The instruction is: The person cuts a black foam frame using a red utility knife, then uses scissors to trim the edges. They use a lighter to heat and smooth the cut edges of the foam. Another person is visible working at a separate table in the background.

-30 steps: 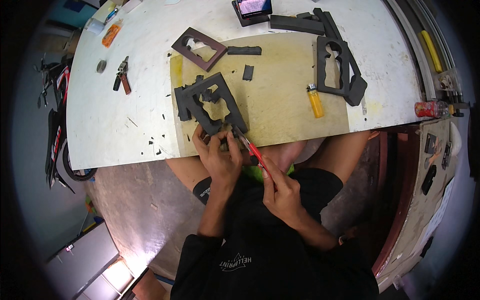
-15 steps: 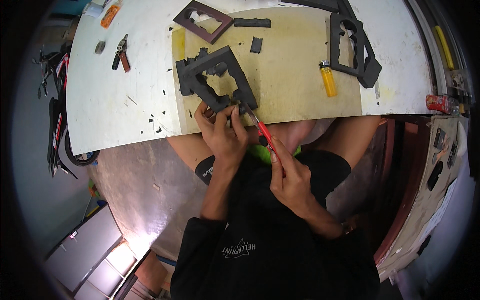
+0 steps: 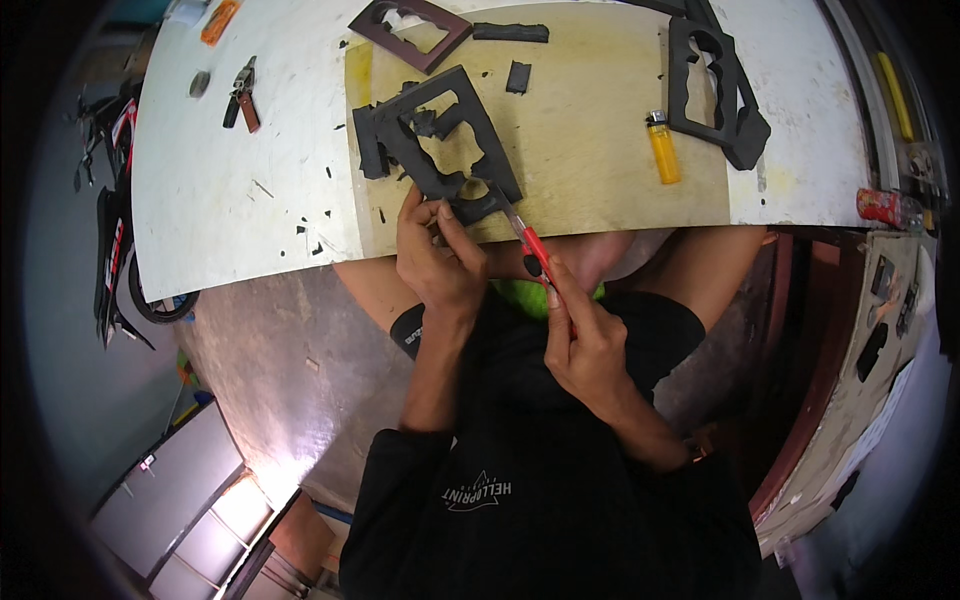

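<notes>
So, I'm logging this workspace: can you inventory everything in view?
Table: 1, white, upper half
Mat: 1, yellowish, on table
Foam frame: 1, dark grey, mat's left
Brown frame: 1, brown, mat's upper left
Black frame: 1, black, mat's right edge
Foam offcuts: several, dark grey, across mat and table
Utility knife: 1, red, blade at foam frame
Lighter: 1, yellow, left of black frame
Key bunch: 1, brown and black, table's left
Disc: 1, grey, left of key bunch
Orange item: 1, orange, upper left
Bottle: 1, partly red, right
Motorcycle: 1, red and black, left
Shirt: 1, black, bottom centre
Left hand: 1, bare, at foam frame
Right hand: 1, bare, on utility knife
</notes>
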### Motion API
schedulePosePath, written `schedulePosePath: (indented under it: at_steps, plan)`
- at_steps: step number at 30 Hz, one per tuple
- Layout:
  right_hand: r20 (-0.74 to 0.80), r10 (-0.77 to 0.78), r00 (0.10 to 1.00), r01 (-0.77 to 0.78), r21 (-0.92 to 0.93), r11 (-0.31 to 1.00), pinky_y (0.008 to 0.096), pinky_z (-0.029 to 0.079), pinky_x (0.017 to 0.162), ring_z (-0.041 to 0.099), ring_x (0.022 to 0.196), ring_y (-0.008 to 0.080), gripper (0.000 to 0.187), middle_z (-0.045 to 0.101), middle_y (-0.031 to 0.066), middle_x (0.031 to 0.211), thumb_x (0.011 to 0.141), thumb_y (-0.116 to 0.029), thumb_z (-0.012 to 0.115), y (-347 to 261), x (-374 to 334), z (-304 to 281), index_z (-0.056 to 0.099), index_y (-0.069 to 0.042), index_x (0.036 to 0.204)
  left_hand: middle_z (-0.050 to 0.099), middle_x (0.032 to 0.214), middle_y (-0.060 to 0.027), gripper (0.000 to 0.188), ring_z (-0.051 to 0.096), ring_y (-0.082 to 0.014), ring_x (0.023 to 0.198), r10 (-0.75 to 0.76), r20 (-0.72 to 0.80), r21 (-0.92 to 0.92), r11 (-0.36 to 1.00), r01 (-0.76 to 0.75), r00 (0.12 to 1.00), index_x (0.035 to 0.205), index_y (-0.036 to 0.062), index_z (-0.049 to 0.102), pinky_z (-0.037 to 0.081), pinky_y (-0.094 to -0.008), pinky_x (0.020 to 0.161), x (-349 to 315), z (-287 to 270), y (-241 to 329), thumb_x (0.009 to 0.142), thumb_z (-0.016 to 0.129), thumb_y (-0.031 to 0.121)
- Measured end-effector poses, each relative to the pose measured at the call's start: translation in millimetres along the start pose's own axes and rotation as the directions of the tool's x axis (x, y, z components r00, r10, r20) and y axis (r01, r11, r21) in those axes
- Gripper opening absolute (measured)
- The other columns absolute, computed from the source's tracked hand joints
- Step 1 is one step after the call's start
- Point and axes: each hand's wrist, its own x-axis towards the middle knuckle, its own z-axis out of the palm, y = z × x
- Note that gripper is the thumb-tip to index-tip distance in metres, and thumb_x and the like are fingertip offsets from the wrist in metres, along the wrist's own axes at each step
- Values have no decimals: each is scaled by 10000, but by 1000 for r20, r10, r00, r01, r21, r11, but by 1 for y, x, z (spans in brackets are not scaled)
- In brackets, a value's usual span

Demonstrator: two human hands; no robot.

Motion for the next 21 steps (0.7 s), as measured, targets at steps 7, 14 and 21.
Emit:
schedulePosePath:
  at_steps: [7,14,21]
  plan:
    - [50,3,999,-3,-6,1000,371,564,585,718,736,309,443,694,253,928,920,9,589,1,-1,-3,527,15,1359,657,1061,-167,210,631,-172,914,-337,17,-245,911,331,941,1023,-57,565,518,-293,807,13,-23,10,1027,504,145]
    - [48,-9,999,9,5,1000,365,561,590,718,734,306,453,697,244,940,913,14,594,4,0,-4,528,9,1361,677,1014,-142,303,648,-204,962,-86,125,-102,990,99,988,1192,-74,579,510,-317,885,25,-34,8,963,629,118]
    - [45,19,999,-21,29,999,366,554,598,717,745,323,437,690,255,941,916,7,599,6,-1,-7,545,0,1350,671,1003,-132,447,649,-175,926,-143,372,-269,929,254,917,1234,-93,553,515,-276,850,23,-36,-13,830,739,-42]
